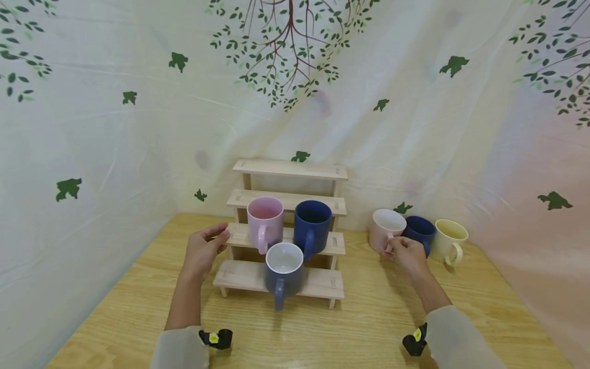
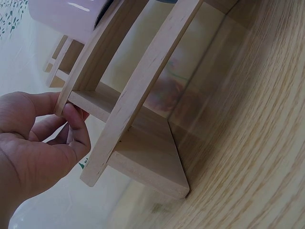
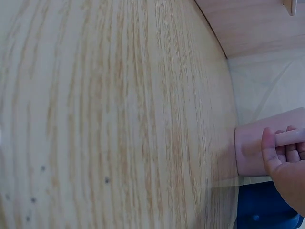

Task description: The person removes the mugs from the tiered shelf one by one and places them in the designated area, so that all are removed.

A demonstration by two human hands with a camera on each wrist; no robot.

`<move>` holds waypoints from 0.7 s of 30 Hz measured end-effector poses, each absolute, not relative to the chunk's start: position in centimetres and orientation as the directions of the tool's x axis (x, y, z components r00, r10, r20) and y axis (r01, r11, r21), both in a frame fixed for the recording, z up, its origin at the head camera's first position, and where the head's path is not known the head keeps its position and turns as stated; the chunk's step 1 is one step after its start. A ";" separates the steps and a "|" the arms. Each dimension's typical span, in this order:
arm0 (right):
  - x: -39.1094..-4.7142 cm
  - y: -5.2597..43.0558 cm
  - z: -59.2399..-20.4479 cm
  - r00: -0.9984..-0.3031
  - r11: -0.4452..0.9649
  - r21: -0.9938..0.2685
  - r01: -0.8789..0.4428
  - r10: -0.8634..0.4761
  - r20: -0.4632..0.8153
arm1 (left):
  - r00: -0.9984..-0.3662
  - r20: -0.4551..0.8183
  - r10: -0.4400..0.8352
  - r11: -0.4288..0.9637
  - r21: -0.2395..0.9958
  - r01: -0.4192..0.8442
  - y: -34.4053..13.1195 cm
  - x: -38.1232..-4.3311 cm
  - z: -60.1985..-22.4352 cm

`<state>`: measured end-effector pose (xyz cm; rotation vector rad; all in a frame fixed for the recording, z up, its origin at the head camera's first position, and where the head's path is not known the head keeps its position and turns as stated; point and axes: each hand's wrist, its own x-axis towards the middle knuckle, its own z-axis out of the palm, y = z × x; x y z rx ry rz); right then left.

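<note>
A stepped wooden stand bears three mugs. The pink mug and the dark blue mug sit side by side on its second step from the bottom; the grey-blue mug is on the lowest step. My left hand pinches the left end of the second step between thumb and fingers, plain in the left wrist view on the board's end. At the right, my right hand holds the handle of a light pink mug with a white inside. That mug's base is against the table in the right wrist view.
Next to the light pink mug stand another dark blue mug, partly behind my right hand, and a yellow mug. A light cloth backdrop with printed leaves hangs behind the wooden table.
</note>
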<state>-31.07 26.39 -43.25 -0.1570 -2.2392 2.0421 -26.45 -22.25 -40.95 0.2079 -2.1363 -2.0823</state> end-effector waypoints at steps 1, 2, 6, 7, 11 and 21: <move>-31.1 26.4 -43.2 -0.990 0.085 -0.996 0.005 0.140 0.007 | -0.979 0.010 -0.203 0.026 1.000 0.005 -22.3 -26.5 -41.0; -31.1 26.5 -43.3 -0.991 0.079 -0.997 0.005 0.132 0.006 | -0.979 0.010 -0.203 0.026 1.000 0.004 -22.3 -26.5 -41.0; -31.1 26.7 -43.3 -0.995 0.078 -0.997 -0.001 0.100 0.009 | -0.979 0.004 -0.202 0.028 1.000 -0.002 -22.3 -26.5 -41.0; -31.1 26.8 -43.3 -0.995 0.078 -0.997 -0.003 0.095 0.011 | -0.980 0.002 -0.201 0.030 1.000 -0.004 -22.3 -26.5 -41.0; -31.0 27.2 -43.2 -0.999 0.086 -0.996 -0.010 0.053 0.014 | -0.981 -0.001 -0.196 0.030 1.000 -0.008 -22.3 -26.4 -40.9; -30.3 27.8 -41.5 -0.999 0.414 -0.910 -0.006 0.028 0.019 | -0.982 0.016 -0.186 0.033 0.999 0.010 -22.4 -26.4 -41.0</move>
